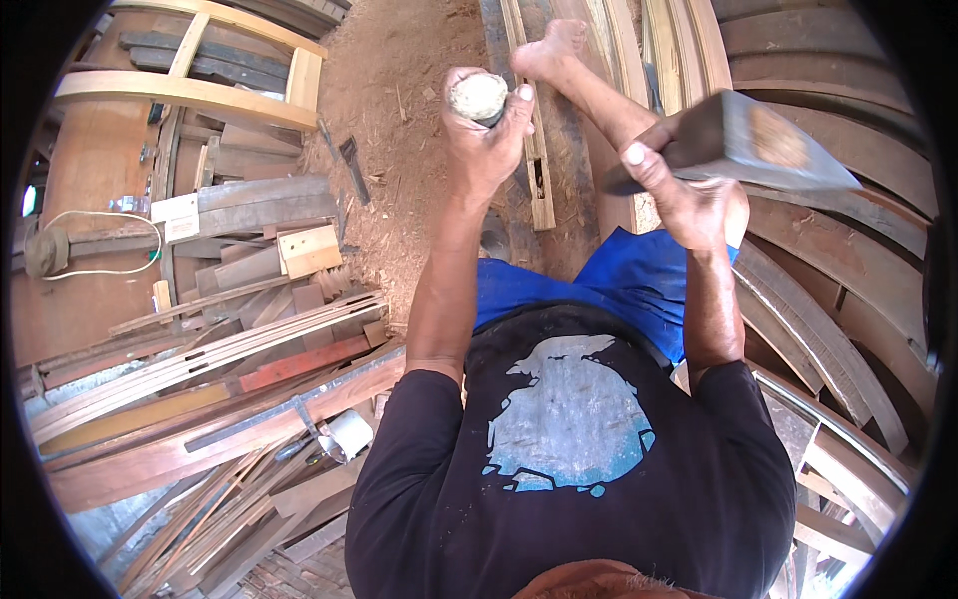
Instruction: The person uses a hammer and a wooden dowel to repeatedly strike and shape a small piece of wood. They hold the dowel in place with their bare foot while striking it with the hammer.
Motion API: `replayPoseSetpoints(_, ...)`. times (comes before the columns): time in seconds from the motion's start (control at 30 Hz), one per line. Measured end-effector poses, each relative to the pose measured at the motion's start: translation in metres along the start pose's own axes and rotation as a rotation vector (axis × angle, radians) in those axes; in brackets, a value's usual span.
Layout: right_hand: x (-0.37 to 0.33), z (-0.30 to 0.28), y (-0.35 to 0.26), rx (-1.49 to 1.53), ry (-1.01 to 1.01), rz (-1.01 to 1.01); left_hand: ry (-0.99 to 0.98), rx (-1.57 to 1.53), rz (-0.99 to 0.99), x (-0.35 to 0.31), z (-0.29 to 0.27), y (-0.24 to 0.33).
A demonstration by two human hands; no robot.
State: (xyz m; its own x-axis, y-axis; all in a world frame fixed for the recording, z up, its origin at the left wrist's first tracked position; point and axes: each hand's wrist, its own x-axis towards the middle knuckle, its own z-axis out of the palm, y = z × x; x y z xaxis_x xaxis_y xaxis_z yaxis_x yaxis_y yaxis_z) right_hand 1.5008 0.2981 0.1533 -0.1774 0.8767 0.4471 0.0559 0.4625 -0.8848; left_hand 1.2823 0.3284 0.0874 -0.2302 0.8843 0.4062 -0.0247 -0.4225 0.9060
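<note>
My left hand (489,135) is wrapped round an upright chisel (477,97). Its round, pale, battered handle end faces up; the blade is hidden below my hand. To the right, my right hand (684,195) grips a block-headed mallet (723,135), dark with a worn brown patch and blurred by motion. The mallet is raised over my right leg, apart from the chisel. Beside and below my left hand runs a narrow pale wooden strip (542,205) with a slot cut in it. My bare foot (554,50) rests at the strip's far part.
A pale wooden frame (190,98) lies at the far left. Stacked boards and offcuts (220,349) fill the left side. Curved dark planks (828,240) lie along the right. Sawdust and shavings cover the floor (374,120). A cord loop (110,215) hangs at left.
</note>
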Motion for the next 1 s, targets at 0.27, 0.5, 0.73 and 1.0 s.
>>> replayPoseSetpoints(0.27, 0.007, -0.012, -0.032, 0.061, 0.045, -0.120, 0.206, 0.148, 0.108, -0.008, 0.010, -0.021)
replayPoseSetpoints(0.5, 0.015, -0.016, -0.034, 0.155, 0.040, -0.213, 0.151, 0.177, 0.139, -0.020, 0.017, -0.019)
replayPoseSetpoints(0.73, 0.037, -0.021, -0.044, 0.337, 0.052, -0.409, -0.086, 0.256, 0.199, -0.016, 0.022, -0.017)
replayPoseSetpoints(1.0, 0.050, -0.022, -0.060, 0.304, 0.081, -0.418, 0.017, 0.129, 0.037, -0.033, 0.028, -0.032)
